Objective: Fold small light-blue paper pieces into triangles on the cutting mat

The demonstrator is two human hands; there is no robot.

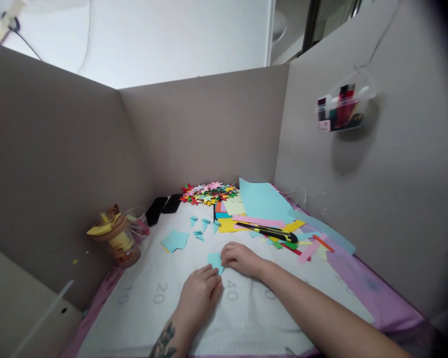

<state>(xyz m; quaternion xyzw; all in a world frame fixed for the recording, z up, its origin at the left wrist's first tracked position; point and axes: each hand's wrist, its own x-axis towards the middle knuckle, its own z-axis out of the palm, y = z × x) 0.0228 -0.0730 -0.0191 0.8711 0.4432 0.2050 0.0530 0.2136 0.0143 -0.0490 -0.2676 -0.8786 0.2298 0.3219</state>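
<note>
Touching blue paper [214, 259] with both hands, neither nearer. Paper lies just beyond fingertips of our left hand [202, 291], left of our right hand [242, 258]. Long axis partly covered; we cannot tell it. Right fingers curled at right edge, left bent at near edge; whether either pinches, we cannot tell. Folded pieces [205, 223] farther out.

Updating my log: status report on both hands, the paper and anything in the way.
Left hand and right hand on light-blue paper. Paper partly covered. Nothing in the way: utility knife lies beyond, clear of hands.
</note>
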